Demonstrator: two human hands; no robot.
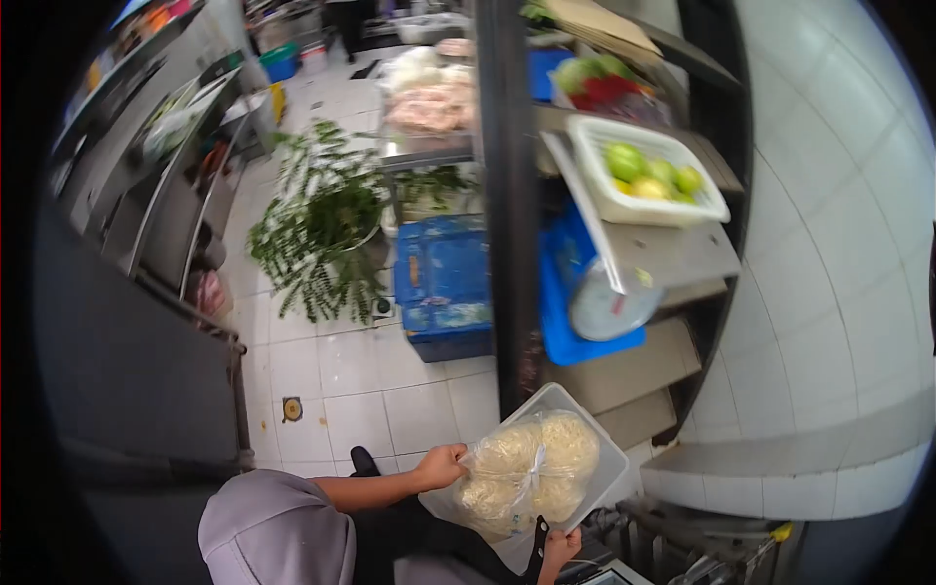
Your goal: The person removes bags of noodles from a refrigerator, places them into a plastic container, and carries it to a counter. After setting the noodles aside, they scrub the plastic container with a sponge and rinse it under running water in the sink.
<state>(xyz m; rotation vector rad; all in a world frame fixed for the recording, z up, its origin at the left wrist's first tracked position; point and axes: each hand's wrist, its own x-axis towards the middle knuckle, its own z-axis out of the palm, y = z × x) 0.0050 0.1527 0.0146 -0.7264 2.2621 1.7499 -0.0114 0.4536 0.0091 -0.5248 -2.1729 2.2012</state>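
Note:
My left hand point(444, 467) grips the left edge of a translucent white plastic tub point(606, 458), fingers closed on its rim. At the near right corner, my right hand point(561, 552) is closed on the same tub, partly hidden below it. Inside lie clear plastic bags of pale yellow, noodle-like strands point(565, 444), with a white tie point(533, 470) knotted in the middle. The tub is held in front of my dark apron, tilted in view. A black strap with holes point(539, 548) crosses near my right hand.
A shelf rack on the right bears a white basket of green and yellow citrus fruit point(634, 175) on a scale point(614, 302). A blue cooler box point(444, 278) and a leafy plant point(327, 214) stand on the tiled floor. A steel counter point(161, 210) runs along the left.

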